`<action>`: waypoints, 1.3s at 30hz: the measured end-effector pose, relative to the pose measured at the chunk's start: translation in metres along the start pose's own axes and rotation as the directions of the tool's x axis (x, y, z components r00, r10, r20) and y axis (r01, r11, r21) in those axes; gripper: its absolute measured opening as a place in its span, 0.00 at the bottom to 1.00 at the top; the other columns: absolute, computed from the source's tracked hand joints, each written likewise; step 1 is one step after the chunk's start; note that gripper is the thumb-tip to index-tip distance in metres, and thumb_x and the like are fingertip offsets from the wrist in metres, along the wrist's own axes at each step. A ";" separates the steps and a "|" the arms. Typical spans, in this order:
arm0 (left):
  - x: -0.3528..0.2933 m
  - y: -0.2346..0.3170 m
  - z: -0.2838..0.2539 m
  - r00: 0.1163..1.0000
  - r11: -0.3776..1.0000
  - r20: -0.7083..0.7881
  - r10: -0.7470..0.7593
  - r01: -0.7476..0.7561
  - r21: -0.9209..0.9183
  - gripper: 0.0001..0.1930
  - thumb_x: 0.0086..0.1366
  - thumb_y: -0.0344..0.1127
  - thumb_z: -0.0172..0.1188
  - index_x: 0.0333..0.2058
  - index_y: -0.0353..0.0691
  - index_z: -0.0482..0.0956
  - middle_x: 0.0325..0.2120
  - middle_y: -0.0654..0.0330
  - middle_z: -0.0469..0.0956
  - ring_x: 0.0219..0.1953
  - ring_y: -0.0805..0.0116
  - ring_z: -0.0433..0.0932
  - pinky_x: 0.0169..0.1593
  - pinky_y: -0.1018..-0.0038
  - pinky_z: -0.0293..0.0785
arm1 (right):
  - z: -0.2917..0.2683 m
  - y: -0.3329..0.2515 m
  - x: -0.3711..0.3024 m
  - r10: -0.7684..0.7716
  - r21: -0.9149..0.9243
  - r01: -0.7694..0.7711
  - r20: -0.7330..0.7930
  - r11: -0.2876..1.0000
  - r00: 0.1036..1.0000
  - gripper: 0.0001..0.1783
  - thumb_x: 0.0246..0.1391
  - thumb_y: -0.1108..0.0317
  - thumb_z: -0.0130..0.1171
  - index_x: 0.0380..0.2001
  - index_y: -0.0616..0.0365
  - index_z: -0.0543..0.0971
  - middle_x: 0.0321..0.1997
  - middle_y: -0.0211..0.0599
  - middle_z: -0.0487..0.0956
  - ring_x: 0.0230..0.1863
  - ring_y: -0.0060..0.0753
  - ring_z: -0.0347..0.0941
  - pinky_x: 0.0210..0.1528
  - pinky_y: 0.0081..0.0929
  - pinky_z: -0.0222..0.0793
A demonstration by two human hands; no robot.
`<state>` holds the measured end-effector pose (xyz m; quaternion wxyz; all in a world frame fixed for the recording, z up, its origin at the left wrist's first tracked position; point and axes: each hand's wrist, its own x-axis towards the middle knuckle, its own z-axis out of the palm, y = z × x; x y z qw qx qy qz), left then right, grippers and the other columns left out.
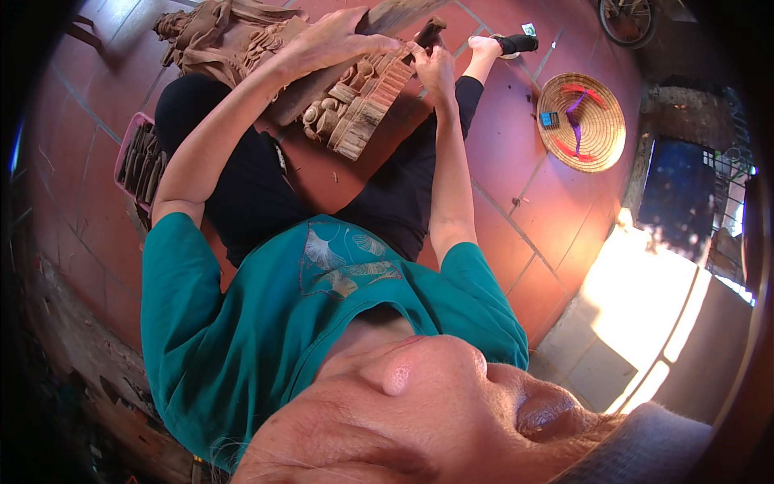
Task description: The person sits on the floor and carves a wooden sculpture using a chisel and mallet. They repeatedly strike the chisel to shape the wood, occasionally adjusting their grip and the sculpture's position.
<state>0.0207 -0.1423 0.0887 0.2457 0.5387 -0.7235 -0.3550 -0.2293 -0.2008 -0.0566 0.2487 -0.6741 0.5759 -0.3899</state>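
A carved wooden block (355,109), with rounded relief and a ridged edge, lies tilted between my legs against a plain wooden beam (310,93). My left hand (343,40) reaches over the beam, fingers stretched toward the block's far end, thumb apart. Close by its fingertips, my right hand (435,71) is closed with bent fingers at the block's far right corner. What those fingers pinch, if anything, is too small to make out. A dark brown wooden end (431,31) sticks out just beyond my right hand. To the left lies a larger carved wooden piece (222,36).
A pink basket (126,153) of dark, slender tools stands beside my left knee. On the red tiled floor (516,185) at the right lies a woven straw hat (605,133) with a small blue box (549,120) in it. A bicycle wheel (625,20) shows far right.
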 end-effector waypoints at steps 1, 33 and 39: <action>0.003 -0.007 0.005 0.998 0.999 -0.023 0.051 -0.051 0.003 0.35 0.62 0.64 0.65 0.50 0.34 0.80 0.25 0.58 0.81 0.24 0.72 0.79 0.31 0.71 0.76 | -0.003 -0.007 -0.001 0.006 -0.021 -0.005 0.016 1.000 1.000 0.18 0.58 0.59 0.70 0.41 0.60 0.77 0.23 0.44 0.80 0.26 0.49 0.79 0.30 0.42 0.71; -0.002 0.001 0.003 0.999 0.992 0.017 0.034 -0.032 -0.119 0.38 0.59 0.66 0.67 0.51 0.34 0.80 0.24 0.58 0.82 0.19 0.73 0.80 0.25 0.75 0.77 | -0.014 0.002 -0.008 -0.029 0.019 0.031 -0.072 0.999 0.997 0.15 0.61 0.63 0.68 0.45 0.60 0.79 0.28 0.38 0.82 0.28 0.35 0.78 0.32 0.34 0.72; 0.010 -0.005 0.008 0.987 0.948 -0.060 0.150 -0.126 0.292 0.42 0.60 0.72 0.60 0.59 0.42 0.78 0.37 0.49 0.86 0.37 0.61 0.86 0.53 0.65 0.78 | -0.026 0.013 -0.004 0.039 -0.205 -0.042 -0.015 0.978 0.999 0.17 0.60 0.54 0.68 0.40 0.58 0.82 0.25 0.38 0.83 0.24 0.40 0.77 0.31 0.37 0.72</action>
